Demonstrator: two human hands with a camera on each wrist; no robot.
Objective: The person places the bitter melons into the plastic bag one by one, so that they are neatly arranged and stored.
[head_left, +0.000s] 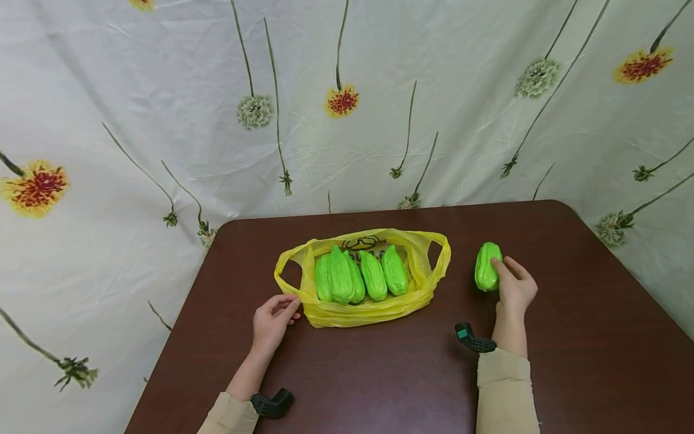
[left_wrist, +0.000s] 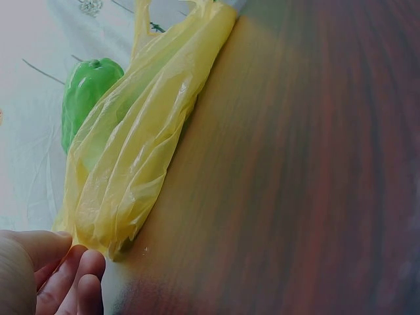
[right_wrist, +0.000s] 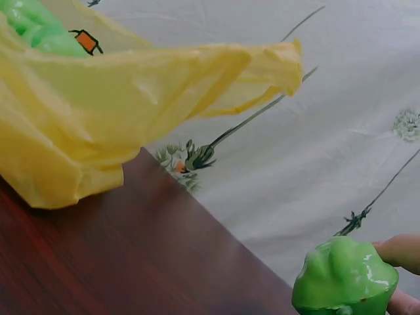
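A yellow plastic bag [head_left: 368, 313] lies with its mouth spread wide, and several glossy, bright green, ridged vegetables [head_left: 340, 277] shaped like long peppers sit inside. My left hand [head_left: 273, 319] pinches the bag's rim at its near left corner; in the left wrist view, thumb and fingers meet at the yellow film [left_wrist: 125, 177]. To the right of the bag, my right hand [head_left: 515, 286] holds another green ridged vegetable [head_left: 486, 267] between thumb and fingers, over the table. The right wrist view shows this vegetable [right_wrist: 344, 279] from its end, with fingertips along its side.
The dark brown table [head_left: 368, 374] ends at a rounded back edge, with a pale flowered cloth [head_left: 303, 138] hanging behind it. Both bag handles stand out to the sides, the right handle [head_left: 441, 259] towards the right hand. Black bands [head_left: 477, 340] are worn on both wrists.
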